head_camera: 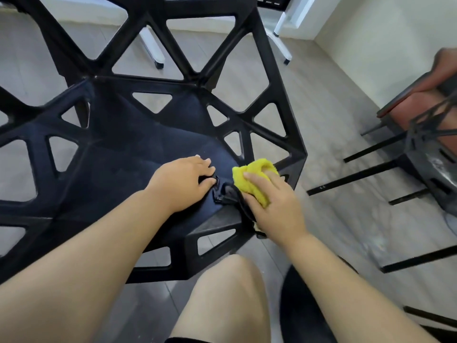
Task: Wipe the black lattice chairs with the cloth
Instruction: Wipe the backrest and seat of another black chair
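The right hand (272, 204) grips the yellow cloth (257, 179) and presses it on the right edge of the seat of the near black chair (118, 154). The left hand (180, 184) rests on the seat just beside it (fingers relaxed, holding nothing). A second chair (430, 149) is at the right

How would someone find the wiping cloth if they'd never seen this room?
Look at the big black lattice chair in the middle. At its right front edge, the right hand holds a bunched cloth. It is the only bright yellow thing.
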